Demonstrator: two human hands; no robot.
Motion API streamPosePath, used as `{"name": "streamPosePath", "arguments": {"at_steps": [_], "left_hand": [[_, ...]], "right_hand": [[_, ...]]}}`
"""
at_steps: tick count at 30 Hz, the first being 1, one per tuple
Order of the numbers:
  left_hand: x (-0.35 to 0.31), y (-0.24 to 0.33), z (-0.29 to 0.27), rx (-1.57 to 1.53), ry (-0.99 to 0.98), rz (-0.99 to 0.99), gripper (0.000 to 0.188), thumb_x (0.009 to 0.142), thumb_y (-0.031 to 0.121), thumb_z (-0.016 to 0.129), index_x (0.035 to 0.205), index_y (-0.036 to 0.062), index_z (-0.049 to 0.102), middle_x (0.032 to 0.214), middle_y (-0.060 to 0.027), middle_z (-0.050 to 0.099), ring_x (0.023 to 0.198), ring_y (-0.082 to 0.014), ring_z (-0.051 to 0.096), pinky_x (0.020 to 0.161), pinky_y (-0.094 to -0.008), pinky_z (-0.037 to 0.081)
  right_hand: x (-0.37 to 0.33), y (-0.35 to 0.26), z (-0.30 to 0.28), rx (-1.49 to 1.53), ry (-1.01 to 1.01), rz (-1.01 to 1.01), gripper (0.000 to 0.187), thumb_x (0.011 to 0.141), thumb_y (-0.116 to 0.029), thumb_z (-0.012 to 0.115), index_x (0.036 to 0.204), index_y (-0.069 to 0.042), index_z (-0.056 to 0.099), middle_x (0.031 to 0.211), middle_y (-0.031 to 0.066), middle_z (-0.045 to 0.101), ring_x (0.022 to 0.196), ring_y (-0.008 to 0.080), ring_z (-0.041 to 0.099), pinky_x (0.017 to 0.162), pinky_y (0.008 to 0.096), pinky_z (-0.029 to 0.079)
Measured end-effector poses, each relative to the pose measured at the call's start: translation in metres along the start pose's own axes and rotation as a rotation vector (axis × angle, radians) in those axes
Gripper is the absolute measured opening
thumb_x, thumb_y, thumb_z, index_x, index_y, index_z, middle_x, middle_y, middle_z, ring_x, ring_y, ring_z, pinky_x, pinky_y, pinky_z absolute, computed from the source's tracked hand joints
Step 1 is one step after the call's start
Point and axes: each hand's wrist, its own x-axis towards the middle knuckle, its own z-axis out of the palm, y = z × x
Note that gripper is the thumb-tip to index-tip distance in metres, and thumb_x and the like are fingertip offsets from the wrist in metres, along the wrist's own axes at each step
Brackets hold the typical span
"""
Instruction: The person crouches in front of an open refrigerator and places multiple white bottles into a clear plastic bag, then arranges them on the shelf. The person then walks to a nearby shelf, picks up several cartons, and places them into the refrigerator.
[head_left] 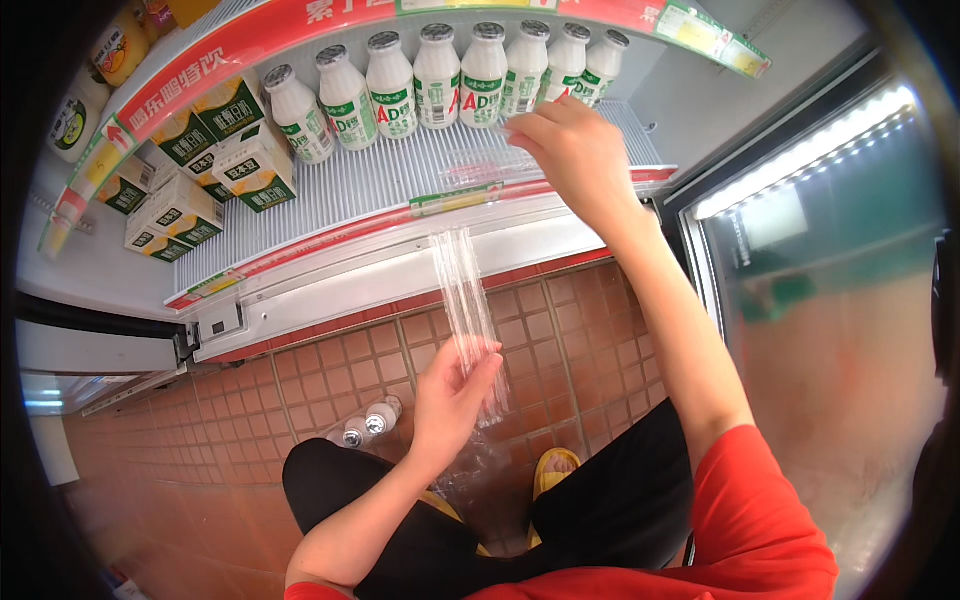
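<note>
My left hand (455,395) is closed around several long, clear plastic strips (462,270), held upright in front of the fridge. They reach from below my fingers up to the shelf's front edge. Over the shelf, my right hand (578,155) is bent at the wrist, fingers pinched on what looks like another clear plastic strip (490,166) low above the ribbed shelf (365,195). Just behind it stands a curved row of white bottles (437,75) with silver caps and green labels. The bottles at the right end are partly hidden by my right hand.
Green and white drink cartons (255,170) are stacked at the shelf's left. A red price rail (230,60) crosses above the bottles. To the right is an open glass door (820,260). Two small bottles (378,418) stand on the tiled floor (230,400) by my left knee.
</note>
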Motion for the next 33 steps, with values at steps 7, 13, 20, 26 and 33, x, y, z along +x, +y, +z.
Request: {"name": "streamPosePath", "arguments": {"at_steps": [7, 13, 20, 26, 33], "left_hand": [[0.000, 0.006, 0.008, 0.037, -0.018, 0.012, 0.012, 0.084, 0.007, 0.056, 0.094, 0.0021, 0.053, 0.066, 0.0041, 0.050, 0.054, -0.0020, 0.043, 0.048, -0.0176, 0.035], [-0.013, -0.004, 0.007, 0.249, -0.270, 0.142, 0.014, 0.082, 0.006, 0.058, 0.095, 0.0016, 0.054, 0.070, 0.0034, 0.056, 0.062, -0.0029, 0.052, 0.056, -0.0193, 0.043], [0.005, 0.006, -0.009, 0.160, 0.019, 0.243, 0.008, 0.087, 0.007, 0.050, 0.092, 0.0016, 0.049, 0.071, -0.0012, 0.055, 0.063, -0.0042, 0.052, 0.055, -0.0193, 0.041], [0.003, 0.009, -0.013, 0.237, -0.025, 0.244, 0.005, 0.087, 0.008, 0.049, 0.089, 0.0026, 0.048, 0.062, 0.0003, 0.051, 0.051, -0.0041, 0.048, 0.045, -0.0188, 0.037], [0.000, 0.007, -0.008, 0.228, 0.026, 0.281, 0.007, 0.089, 0.009, 0.046, 0.089, 0.0031, 0.048, 0.063, 0.0018, 0.048, 0.051, -0.0020, 0.046, 0.045, -0.0178, 0.036]], "right_hand": [[-0.010, 0.000, 0.001, 0.188, -0.132, 0.097, 0.030, 0.076, -0.032, 0.062, 0.080, -0.002, 0.061, 0.062, 0.0149, 0.058, 0.059, 0.0290, 0.058, 0.054, 0.0366, 0.046], [-0.067, -0.080, -0.045, 1.166, -0.506, 0.857, 0.015, 0.086, -0.013, 0.052, 0.077, -0.002, 0.055, 0.056, -0.0029, 0.050, 0.045, 0.0015, 0.038, 0.039, 0.0174, 0.028], [-0.096, -0.114, -0.050, 1.166, -0.529, 0.778, 0.019, 0.084, -0.008, 0.051, 0.068, 0.000, 0.049, 0.051, 0.0051, 0.049, 0.045, 0.0096, 0.044, 0.042, 0.0252, 0.034], [-0.101, -0.130, -0.042, 1.047, -0.366, 0.752, 0.020, 0.084, -0.007, 0.051, 0.067, 0.002, 0.046, 0.051, 0.0140, 0.044, 0.044, 0.0183, 0.040, 0.042, 0.0302, 0.033], [-0.106, -0.140, -0.034, 0.982, -0.228, 0.762, 0.022, 0.085, -0.008, 0.050, 0.066, 0.001, 0.042, 0.051, 0.0133, 0.039, 0.045, 0.0189, 0.032, 0.042, 0.0306, 0.031]]}}
